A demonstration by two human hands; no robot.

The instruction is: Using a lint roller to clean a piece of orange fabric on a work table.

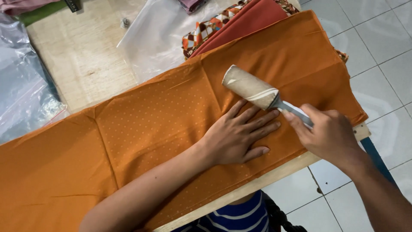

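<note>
Left hand (pixel 240 135) lay flat, fingers spread, pinning orange cloth (pixel 141 124).
Right hand (pixel 328 133) gripped a lint roller (pixel 253 89); far stretch apparently unrolled.

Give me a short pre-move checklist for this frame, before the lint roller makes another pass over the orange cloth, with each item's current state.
1. Grip: right hand closed around the handle of the lint roller: ok.
2. Cloth held down: left hand lies flat, fingers spread, on the orange cloth: ok.
3. Roller contact: whether the drum touches the cloth or sits just above it: cannot tell.
4. Fingers out of the way: left fingertips lie right beside the drum: not ok.
5. Cloth flat: fold creases show, no bunching near the roller: ok.
6. Cloth supported: its near edge hangs over the edge of the wooden table: not ok.
</note>
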